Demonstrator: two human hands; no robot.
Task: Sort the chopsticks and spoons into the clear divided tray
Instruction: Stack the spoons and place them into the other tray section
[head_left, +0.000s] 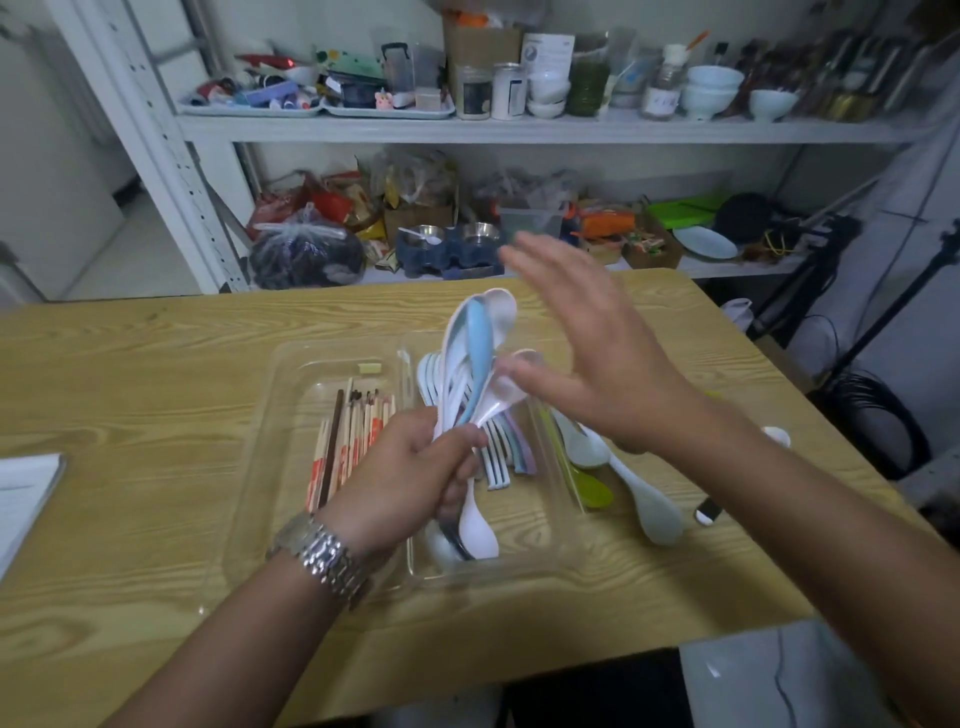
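The clear divided tray lies on the wooden table. Its left compartment holds several chopsticks. The right compartment holds white forks and pastel handles. My left hand, with a metal watch on the wrist, is shut on a bunch of spoons, white and light blue, bowls pointing up above the tray. My right hand hovers blurred just right of the bunch, fingers spread, fingertips near a white spoon bowl. A white spoon and a green spoon lie right of the tray.
A white paper or book sits at the table's left edge. A small dark object and another white spoon lie near the right edge. Cluttered shelves stand behind the table; tripod legs and cables at the right.
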